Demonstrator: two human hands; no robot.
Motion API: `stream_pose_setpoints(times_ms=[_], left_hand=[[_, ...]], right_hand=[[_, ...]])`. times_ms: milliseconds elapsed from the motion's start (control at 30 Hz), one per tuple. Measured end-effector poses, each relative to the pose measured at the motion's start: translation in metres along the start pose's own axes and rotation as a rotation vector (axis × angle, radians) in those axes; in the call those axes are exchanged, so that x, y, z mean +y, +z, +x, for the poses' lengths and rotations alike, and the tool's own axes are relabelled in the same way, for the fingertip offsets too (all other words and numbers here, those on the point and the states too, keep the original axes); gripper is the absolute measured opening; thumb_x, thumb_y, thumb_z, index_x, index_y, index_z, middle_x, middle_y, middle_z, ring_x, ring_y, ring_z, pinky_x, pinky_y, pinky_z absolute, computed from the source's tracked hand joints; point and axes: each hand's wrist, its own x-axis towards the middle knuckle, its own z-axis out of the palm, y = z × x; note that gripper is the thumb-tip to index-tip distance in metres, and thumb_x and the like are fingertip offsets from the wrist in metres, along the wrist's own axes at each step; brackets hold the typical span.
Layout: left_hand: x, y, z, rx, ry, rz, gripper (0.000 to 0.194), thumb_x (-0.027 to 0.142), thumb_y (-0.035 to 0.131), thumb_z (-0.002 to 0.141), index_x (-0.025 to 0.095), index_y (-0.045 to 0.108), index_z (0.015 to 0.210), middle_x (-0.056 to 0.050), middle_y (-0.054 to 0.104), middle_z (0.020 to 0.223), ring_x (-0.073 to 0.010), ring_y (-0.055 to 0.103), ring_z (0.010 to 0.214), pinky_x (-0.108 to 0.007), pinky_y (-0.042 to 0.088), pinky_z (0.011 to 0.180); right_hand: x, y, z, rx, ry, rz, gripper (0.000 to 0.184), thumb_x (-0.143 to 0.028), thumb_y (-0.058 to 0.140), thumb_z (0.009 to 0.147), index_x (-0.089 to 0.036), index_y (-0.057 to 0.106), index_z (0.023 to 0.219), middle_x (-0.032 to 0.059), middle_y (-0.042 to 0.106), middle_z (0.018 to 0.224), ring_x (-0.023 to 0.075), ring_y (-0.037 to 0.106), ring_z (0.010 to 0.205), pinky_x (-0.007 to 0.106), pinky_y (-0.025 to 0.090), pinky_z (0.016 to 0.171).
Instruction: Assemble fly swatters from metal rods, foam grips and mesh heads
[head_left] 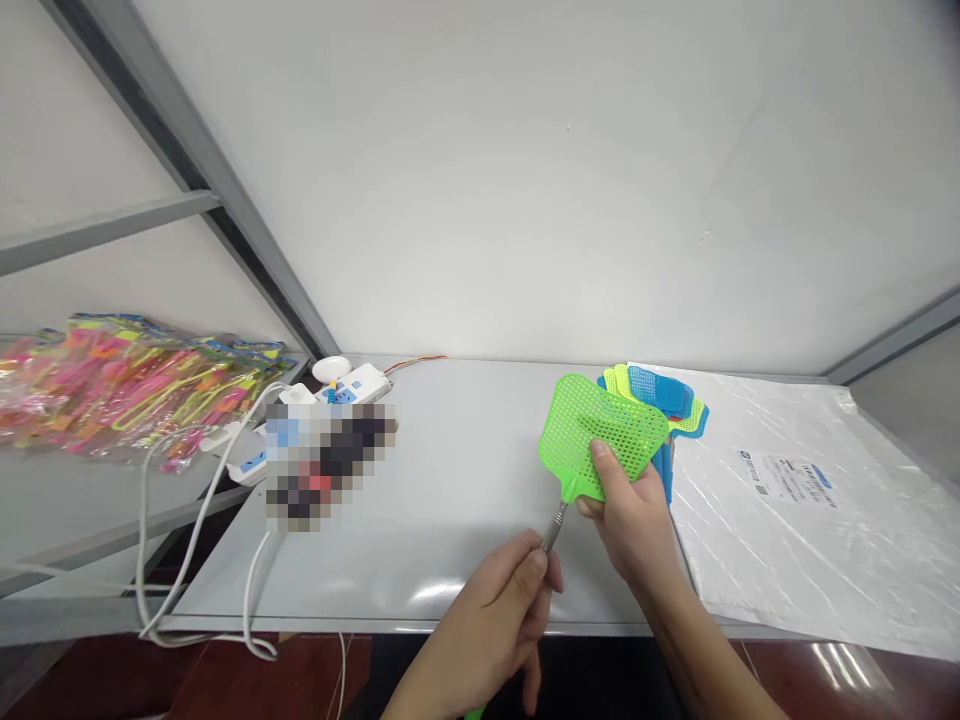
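Note:
A fly swatter (574,430) with a bright green perforated head is held over the table between my hands. My left hand (517,590) is closed around its silvery metal rod, and a bit of green handle shows below that hand. My right hand (626,500) grips the lower right part of the head, thumb on top and the fingers mostly hidden behind it. Just beyond the right hand lies a pile of blue and yellow-green swatter heads (660,390), partly covered by the green one.
A large white plastic package (825,520) with a label covers the table's right end. At left stand a white power strip (364,385), looping white cables (199,520) and a pixelated dark object (330,470). Bagged colourful items (135,390) lie on the far-left surface. A wall rises behind.

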Motion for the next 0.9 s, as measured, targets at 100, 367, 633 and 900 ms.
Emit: stream_pose_setpoints(times_ms=[100, 367, 633, 900], left_hand=[[0.000, 0.002, 0.000, -0.002, -0.007, -0.003, 0.029, 0.044, 0.039, 0.100, 0.019, 0.051, 0.092, 0.012, 0.034, 0.053, -0.0008, 0.022, 0.029, -0.016, 0.045, 0.034], [0.004, 0.004, 0.008, 0.088, -0.010, 0.013, 0.029, 0.048, 0.041, 0.098, 0.020, 0.050, 0.098, 0.012, 0.039, 0.052, -0.0024, 0.024, 0.027, -0.019, 0.046, 0.037], [0.008, 0.004, 0.015, 0.108, -0.008, 0.229, 0.035, 0.054, 0.039, 0.097, 0.021, 0.051, 0.097, 0.012, 0.034, 0.050, -0.0052, 0.025, 0.032, -0.017, 0.042, 0.035], [-0.004, 0.011, 0.018, 0.183, -0.028, 0.363, 0.042, 0.060, 0.037, 0.095, 0.022, 0.043, 0.080, 0.009, 0.033, 0.056, -0.0071, 0.032, 0.039, -0.017, 0.035, 0.034]], right_hand=[[0.000, 0.000, 0.000, -0.038, 0.035, 0.029, 0.033, -0.049, 0.069, 0.080, -0.022, 0.058, 0.096, -0.0039, 0.047, 0.071, 0.0079, 0.041, 0.054, 0.020, 0.039, 0.043], [0.019, -0.001, -0.010, -0.376, 0.133, 0.091, 0.043, -0.045, 0.060, 0.089, -0.022, 0.034, 0.064, -0.0103, 0.024, 0.050, 0.0063, 0.025, 0.044, 0.023, 0.024, 0.044], [0.016, -0.015, -0.016, -0.543, 0.048, -0.289, 0.038, -0.044, 0.061, 0.088, -0.019, 0.049, 0.062, -0.0038, 0.047, 0.054, 0.0096, 0.040, 0.053, 0.026, 0.030, 0.051], [-0.005, -0.025, 0.021, -0.242, -0.018, 0.000, 0.033, -0.038, 0.073, 0.079, -0.021, 0.046, 0.071, -0.0107, 0.033, 0.050, 0.0064, 0.026, 0.043, 0.024, 0.026, 0.043]])
